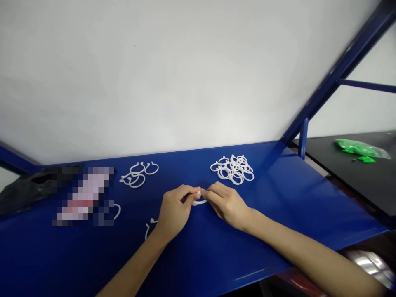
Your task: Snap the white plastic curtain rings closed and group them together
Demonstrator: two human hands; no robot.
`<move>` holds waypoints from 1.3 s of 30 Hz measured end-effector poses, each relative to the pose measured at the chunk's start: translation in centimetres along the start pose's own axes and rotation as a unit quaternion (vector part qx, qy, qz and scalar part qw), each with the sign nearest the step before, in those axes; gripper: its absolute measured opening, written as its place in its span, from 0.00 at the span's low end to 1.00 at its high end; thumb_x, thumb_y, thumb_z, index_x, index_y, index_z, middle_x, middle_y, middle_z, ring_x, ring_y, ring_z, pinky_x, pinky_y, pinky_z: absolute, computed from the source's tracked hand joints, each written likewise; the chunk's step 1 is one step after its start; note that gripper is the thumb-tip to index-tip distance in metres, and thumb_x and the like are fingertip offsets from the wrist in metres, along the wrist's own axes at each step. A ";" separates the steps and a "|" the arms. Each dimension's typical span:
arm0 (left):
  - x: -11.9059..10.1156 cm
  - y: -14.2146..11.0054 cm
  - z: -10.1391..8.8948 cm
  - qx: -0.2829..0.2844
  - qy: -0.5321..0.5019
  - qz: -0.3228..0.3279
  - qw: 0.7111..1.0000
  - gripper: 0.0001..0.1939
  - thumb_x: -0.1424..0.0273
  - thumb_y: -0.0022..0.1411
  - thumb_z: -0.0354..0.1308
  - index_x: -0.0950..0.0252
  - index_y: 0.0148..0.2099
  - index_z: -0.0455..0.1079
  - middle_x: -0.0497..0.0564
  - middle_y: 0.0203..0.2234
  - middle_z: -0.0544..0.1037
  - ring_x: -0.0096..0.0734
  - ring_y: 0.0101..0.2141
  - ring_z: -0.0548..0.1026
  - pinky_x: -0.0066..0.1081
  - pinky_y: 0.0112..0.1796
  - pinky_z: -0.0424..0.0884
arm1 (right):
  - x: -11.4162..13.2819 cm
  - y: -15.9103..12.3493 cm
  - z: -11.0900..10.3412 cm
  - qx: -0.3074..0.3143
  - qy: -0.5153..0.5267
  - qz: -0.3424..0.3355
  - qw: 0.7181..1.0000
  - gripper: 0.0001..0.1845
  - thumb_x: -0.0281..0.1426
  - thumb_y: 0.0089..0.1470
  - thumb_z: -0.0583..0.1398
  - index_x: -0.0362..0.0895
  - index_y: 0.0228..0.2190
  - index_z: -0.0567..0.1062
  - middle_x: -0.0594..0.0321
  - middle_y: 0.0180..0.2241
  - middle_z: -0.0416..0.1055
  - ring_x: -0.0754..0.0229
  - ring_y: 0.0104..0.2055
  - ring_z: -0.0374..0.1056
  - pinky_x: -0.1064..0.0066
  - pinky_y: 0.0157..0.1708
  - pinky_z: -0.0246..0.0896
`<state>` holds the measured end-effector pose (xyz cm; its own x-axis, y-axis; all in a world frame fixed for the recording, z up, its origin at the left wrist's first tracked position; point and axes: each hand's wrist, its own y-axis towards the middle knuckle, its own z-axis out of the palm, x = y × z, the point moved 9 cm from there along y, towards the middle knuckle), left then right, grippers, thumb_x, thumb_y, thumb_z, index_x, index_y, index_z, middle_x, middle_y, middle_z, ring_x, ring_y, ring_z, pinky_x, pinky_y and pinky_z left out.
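Observation:
Over the middle of the blue shelf, my left hand point(177, 210) and my right hand point(228, 205) pinch one white plastic curtain ring point(200, 202) between them. Its lower curve shows below my fingertips, while its ends are mostly covered by them. Beyond my right hand lies a pile of closed-looking white rings point(237, 175). To the left, several opened rings point(137, 180) rest close together. Another open ring point(147, 230) is partly hidden behind my left wrist. One more ring point(117, 211) sits farther left, beside a blurred patch.
The blue metal shelf point(262, 255) meets a pale wall point(185, 82). A black plastic bag point(21, 189) and a pixelated pinkish item point(89, 189) lie at left. A blue frame post point(324, 82) rises at right. Beyond it, a dark table point(349, 177) bears a green-filled bag point(355, 147).

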<state>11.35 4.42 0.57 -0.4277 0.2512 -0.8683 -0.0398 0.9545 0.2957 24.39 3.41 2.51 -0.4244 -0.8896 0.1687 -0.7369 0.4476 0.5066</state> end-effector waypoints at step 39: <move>3.1 -4.1 -6.9 0.252 0.327 0.008 0.911 0.12 0.66 0.64 0.53 0.53 0.46 0.76 0.51 0.43 0.78 0.39 0.43 0.76 0.37 0.44 0.73 | -12.2 -1.5 -4.0 -0.099 -0.149 0.236 0.955 0.15 0.30 0.65 0.56 0.41 0.49 0.77 0.51 0.41 0.73 0.48 0.45 0.63 0.56 0.47 0.67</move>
<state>3.98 0.17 -0.59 -0.8781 0.2726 -0.3933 0.3197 0.9457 -0.0583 32.79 13.21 3.10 -0.8372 -0.5142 0.1860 -0.3241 0.7406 0.5887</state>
